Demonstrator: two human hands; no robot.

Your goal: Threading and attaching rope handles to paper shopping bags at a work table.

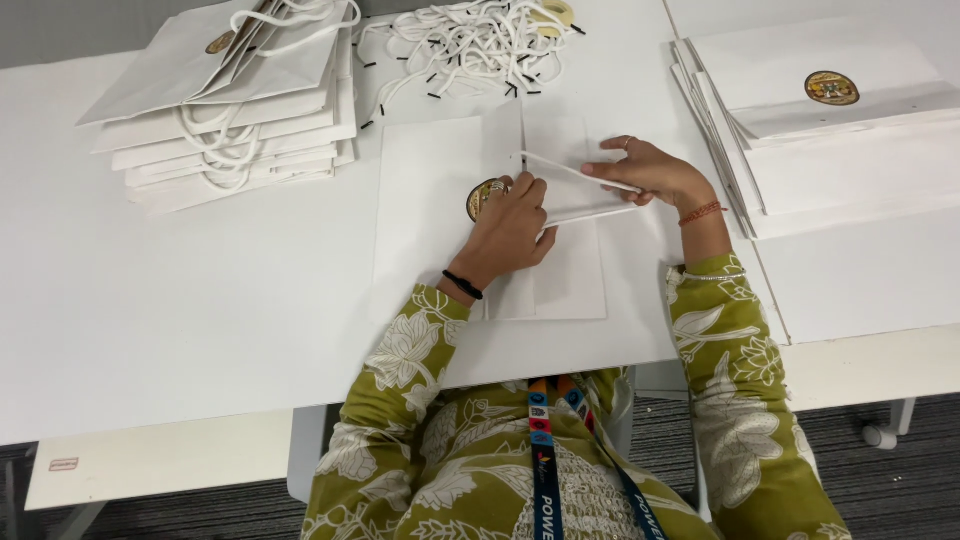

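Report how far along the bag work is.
Done: a stack of bags with cord handles lies at top left. In hand: the left hand presses a flat bag while the right hand lifts its fold. Left: a handleless stack at right, and loose cords above.
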